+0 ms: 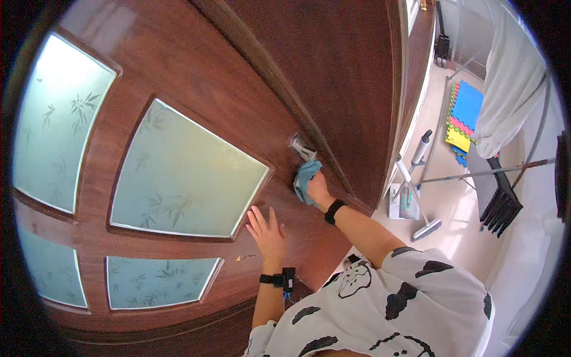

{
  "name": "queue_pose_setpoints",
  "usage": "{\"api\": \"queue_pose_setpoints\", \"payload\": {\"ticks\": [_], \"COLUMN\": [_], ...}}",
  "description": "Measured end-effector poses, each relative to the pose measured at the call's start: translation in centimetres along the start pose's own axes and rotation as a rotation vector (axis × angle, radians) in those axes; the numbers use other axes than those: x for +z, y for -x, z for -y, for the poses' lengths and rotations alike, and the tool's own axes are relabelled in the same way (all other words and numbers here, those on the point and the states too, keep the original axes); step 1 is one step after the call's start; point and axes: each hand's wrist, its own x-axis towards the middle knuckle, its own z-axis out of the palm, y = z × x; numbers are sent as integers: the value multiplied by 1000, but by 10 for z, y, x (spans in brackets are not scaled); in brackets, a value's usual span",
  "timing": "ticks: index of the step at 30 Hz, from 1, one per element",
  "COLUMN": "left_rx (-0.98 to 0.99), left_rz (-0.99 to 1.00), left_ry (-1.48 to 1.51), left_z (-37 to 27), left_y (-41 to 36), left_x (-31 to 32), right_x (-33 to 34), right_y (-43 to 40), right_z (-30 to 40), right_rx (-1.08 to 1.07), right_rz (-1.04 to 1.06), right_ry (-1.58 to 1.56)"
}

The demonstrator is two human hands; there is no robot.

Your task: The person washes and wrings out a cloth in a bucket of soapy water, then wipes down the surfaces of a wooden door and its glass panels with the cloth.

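My right hand (317,189) grips a crumpled blue cloth (304,180) against a reddish-brown wooden door (214,107), just below a metal door handle (302,147). The cloth touches or nearly touches the handle's lower end. Flat on the wood, fingers spread, my left hand (269,234) holds nothing; its fingertips are close to the corner of a frosted glass pane (187,174) with a bamboo-leaf pattern. More frosted panes are set in the door at the left. Both wrists wear black bands.
On the tiled floor to the right stand a floor brush (427,230) with a long handle and a dustpan (403,203). Farther off lie colourful foam mats (464,111). Metal rack bars (473,175), a white cloth (508,85) and a black slatted object (502,209) are at the right edge.
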Motion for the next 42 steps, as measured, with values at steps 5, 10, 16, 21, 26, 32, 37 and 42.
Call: {"api": "queue_pose_setpoints", "payload": {"ticks": [5,10,16,21,26,32,37,42], "left_rx": [163,68,-115,-93,-189,-107,-61,1], "left_rz": [-189,-37,378,244,155,191,213,273], "left_ry": [332,551,455,574,601,586,570,419], "left_z": [-13,-60,-103,-110,-93,-107,-101,-97], "left_y": [-19,-111,-165,-145,-140,-133,-137,-153], "left_x": [-2,17,54,62,84,71,61,43], "right_x": [-7,6,19,13,5,-19,-20,-12], "right_y": [7,-8,-12,-7,-2,14,17,14], "right_z": [18,-36,-57,-50,-23,-9,6,13], "right_rx": [-25,-127,-225,-192,-204,-238,-286,-313], "right_rz": [151,98,-40,13,114,160,86,11], "right_ry": [-15,59,335,366,410,374,330,40]}}
